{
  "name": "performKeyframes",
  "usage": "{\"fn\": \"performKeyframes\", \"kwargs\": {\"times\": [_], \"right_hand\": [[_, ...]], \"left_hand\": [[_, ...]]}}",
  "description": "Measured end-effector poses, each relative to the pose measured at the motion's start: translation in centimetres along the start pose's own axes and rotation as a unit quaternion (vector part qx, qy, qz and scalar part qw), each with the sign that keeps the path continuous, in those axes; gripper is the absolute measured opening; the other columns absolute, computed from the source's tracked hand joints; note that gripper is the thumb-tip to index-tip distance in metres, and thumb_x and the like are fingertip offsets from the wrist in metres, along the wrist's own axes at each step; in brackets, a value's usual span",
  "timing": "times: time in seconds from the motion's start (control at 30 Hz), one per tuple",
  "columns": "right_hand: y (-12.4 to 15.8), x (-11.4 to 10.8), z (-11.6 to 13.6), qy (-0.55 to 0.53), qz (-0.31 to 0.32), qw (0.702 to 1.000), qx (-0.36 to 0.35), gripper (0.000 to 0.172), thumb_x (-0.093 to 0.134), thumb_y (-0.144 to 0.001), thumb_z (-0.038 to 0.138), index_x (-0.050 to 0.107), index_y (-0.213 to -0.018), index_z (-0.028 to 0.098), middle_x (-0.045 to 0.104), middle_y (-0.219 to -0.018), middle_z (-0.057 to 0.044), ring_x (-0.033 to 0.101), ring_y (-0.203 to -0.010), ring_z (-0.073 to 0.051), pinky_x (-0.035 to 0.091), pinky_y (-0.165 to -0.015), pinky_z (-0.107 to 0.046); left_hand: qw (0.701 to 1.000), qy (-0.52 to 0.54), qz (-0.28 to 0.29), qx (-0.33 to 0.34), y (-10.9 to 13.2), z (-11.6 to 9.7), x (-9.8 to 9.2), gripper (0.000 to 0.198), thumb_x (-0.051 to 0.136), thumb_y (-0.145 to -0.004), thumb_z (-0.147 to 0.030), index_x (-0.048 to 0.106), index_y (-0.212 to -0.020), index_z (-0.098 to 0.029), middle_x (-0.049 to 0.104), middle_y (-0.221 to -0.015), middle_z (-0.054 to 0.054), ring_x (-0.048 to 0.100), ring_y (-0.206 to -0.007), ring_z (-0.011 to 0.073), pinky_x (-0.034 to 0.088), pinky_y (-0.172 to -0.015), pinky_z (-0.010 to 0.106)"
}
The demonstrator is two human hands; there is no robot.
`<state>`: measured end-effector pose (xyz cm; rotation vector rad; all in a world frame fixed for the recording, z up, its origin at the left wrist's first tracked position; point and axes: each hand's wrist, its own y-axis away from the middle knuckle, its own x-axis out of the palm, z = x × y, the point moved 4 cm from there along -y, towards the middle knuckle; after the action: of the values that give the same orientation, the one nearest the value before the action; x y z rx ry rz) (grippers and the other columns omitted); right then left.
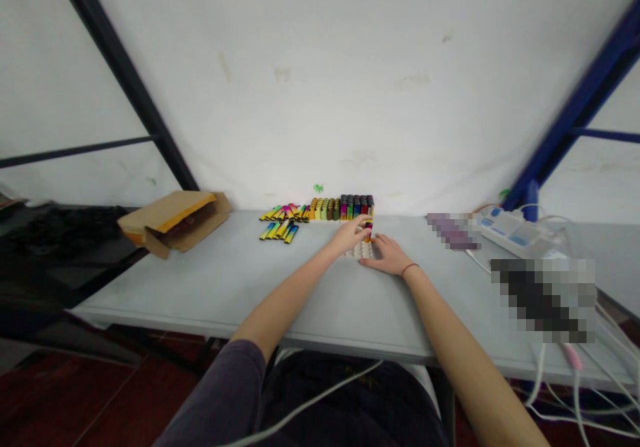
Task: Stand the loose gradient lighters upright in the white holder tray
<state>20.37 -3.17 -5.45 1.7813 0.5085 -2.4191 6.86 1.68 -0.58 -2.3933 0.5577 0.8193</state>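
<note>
My left hand (pixel 351 232) pinches a shiny purple-and-gold lighter (pixel 369 231), upright over a white tray with round holes (pixel 359 252). My right hand (pixel 390 256) grips the tray's near right corner, its thumb along the front and its fingers by the lighter. Behind my hands, lighters with dark tops (pixel 357 202) stand in tight rows. Beside them on the left is a block of yellow and olive lighters (pixel 324 210). Further left, several loose multicoloured lighters (pixel 280 231) lie on their sides. My left fingers partly hide the tray and the rows.
An opened cardboard box (pixel 173 220) lies at the left of the grey table (pixel 220 287). At the right are a purple phone-like slab (pixel 453 231) on a cable, a white power strip (pixel 515 229) and a blurred-out dark object (pixel 543 300). White cables hang over the front edge.
</note>
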Motion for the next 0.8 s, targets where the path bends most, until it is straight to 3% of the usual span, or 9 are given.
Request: {"fn": "performKeyframes", "kwargs": {"times": [0.13,0.23,0.33,0.43,0.5,0.6,0.8], "right_hand": [[0.0,0.1,0.0,-0.004,-0.007,1.000,-0.014,0.080,0.062,-0.078,0.068,0.053,-0.133,0.010,0.053,-0.141,-0.024,0.047,-0.134,-0.038,0.037,-0.112,-0.050],[-0.1,0.4,-0.4,-0.010,-0.014,1.000,-0.019,0.081,0.061,-0.077,0.070,0.053,-0.134,0.013,0.053,-0.141,-0.023,0.047,-0.134,-0.039,0.038,-0.111,-0.051],[-0.1,0.7,-0.8,-0.023,-0.018,1.000,-0.011,0.084,0.062,-0.076,0.072,0.053,-0.136,0.014,0.052,-0.142,-0.022,0.045,-0.135,-0.040,0.036,-0.112,-0.052],[-0.1,0.9,-1.1,-0.033,-0.019,0.999,-0.007,0.084,0.062,-0.075,0.073,0.053,-0.136,0.016,0.052,-0.143,-0.021,0.045,-0.136,-0.041,0.036,-0.112,-0.054],[-0.2,0.9,-1.2,-0.036,-0.017,0.999,-0.010,0.084,0.061,-0.075,0.073,0.053,-0.136,0.016,0.051,-0.144,-0.021,0.044,-0.136,-0.041,0.036,-0.112,-0.054],[-0.2,0.8,-1.2,-0.036,-0.014,0.999,-0.010,0.085,0.062,-0.075,0.073,0.053,-0.136,0.015,0.051,-0.143,-0.021,0.045,-0.136,-0.040,0.036,-0.113,-0.053],[-0.2,0.7,-1.2,-0.032,0.000,0.999,-0.004,0.090,0.061,-0.075,0.073,0.051,-0.138,0.010,0.048,-0.145,-0.025,0.044,-0.137,-0.041,0.035,-0.114,-0.053]], "left_hand": [[0.999,-0.045,-0.018,0.016,0.9,-0.8,-1.1,0.038,0.057,-0.090,-0.029,0.060,-0.127,-0.021,0.069,-0.118,0.007,0.064,-0.105,0.0203,0.047,-0.097,0.032],[0.979,-0.165,-0.116,-0.038,2.4,-0.5,-4.5,0.036,0.049,-0.095,-0.032,0.062,-0.126,-0.020,0.068,-0.117,0.012,0.057,-0.112,0.0265,0.041,-0.102,0.040],[0.913,-0.311,-0.213,-0.159,4.7,1.2,-8.8,0.036,0.041,-0.096,-0.025,0.066,-0.122,-0.019,0.062,-0.125,0.017,0.045,-0.122,0.0348,0.034,-0.102,0.050],[0.852,-0.383,-0.225,-0.276,6.5,3.6,-11.2,0.038,0.039,-0.094,-0.020,0.068,-0.119,-0.018,0.056,-0.132,0.020,0.040,-0.124,0.0379,0.034,-0.097,0.051],[0.835,-0.401,-0.204,-0.317,7.0,5.0,-11.4,0.039,0.037,-0.093,-0.017,0.071,-0.114,-0.016,0.054,-0.134,0.021,0.040,-0.124,0.0380,0.035,-0.095,0.051],[0.832,-0.404,-0.173,-0.339,7.1,6.3,-10.6,0.038,0.038,-0.093,-0.016,0.072,-0.111,-0.014,0.055,-0.134,0.022,0.041,-0.125,0.0388,0.035,-0.095,0.051],[0.866,-0.359,-0.141,-0.319,7.1,6.9,-8.9,0.031,0.049,-0.092,-0.024,0.066,-0.116,-0.013,0.063,-0.125,0.024,0.049,-0.124,0.0392,0.033,-0.100,0.055]]}}
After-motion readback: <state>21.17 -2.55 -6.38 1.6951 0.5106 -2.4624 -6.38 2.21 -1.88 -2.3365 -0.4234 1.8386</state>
